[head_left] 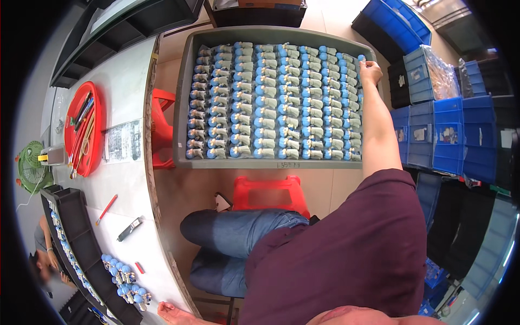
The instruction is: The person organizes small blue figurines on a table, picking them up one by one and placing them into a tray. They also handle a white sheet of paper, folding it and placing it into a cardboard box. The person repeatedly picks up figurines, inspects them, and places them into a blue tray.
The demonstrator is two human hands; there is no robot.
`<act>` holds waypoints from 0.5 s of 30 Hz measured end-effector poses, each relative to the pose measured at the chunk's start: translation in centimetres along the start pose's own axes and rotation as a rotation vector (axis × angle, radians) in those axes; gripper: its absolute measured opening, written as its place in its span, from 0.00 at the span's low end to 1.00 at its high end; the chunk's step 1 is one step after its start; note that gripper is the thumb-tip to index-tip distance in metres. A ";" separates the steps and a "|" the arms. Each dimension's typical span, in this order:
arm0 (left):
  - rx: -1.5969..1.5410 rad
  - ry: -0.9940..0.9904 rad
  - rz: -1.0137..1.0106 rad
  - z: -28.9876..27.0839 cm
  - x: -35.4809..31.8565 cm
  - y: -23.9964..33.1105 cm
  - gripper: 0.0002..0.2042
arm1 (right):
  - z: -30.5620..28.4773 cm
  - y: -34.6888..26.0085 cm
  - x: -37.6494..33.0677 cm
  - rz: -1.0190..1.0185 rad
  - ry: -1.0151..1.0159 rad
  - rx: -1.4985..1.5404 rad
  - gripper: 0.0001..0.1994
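My right hand (370,70) reaches to the far right corner of a large grey tray (271,164). Its fingers pinch a small figurine (361,58) with a blue round head, at the end of the last column. Rows of similar blue-and-pale figurines (265,92) lie on their sides, filling the tray in columns. My left hand (172,313) rests at the near edge of the white table, its fingers curled and nothing seen in them. Close to it, a cluster of blue-headed figurines (127,279) sits on the tabletop.
On the white table (108,187) are a red basin (96,157) with tools, a red brush (106,209), a black tube-like item (130,228) and a small red item (140,267). A black tray (76,216) borders it. Red stools (271,187) stand below; blue crates (448,130) stack right.
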State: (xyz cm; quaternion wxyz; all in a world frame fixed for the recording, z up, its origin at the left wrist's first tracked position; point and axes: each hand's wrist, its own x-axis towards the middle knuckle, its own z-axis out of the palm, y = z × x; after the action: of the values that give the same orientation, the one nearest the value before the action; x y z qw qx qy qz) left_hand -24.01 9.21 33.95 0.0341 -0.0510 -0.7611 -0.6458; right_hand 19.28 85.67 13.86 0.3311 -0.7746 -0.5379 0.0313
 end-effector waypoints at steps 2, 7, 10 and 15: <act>-0.007 -0.023 -0.008 -0.1 0.1 -0.1 0.18 | 1.3 0.8 0.3 -0.019 0.004 0.026 0.11; -0.010 -0.023 -0.006 -0.3 0.3 -0.5 0.18 | 1.9 1.5 0.7 -0.021 -0.175 -0.161 0.11; -0.022 -0.023 -0.012 -0.4 0.1 -0.4 0.19 | -0.3 0.3 0.5 -0.128 -0.036 -0.033 0.12; -0.045 -0.020 -0.004 -1.1 -0.2 -0.3 0.18 | -5.1 -1.1 0.0 -0.176 0.174 0.309 0.13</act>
State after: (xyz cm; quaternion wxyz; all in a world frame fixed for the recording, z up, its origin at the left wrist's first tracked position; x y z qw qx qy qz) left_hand -23.82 8.07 33.81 0.0239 -0.0566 -0.7466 -0.6624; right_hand 20.44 83.44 18.41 0.4929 -0.6643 -0.5617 0.0173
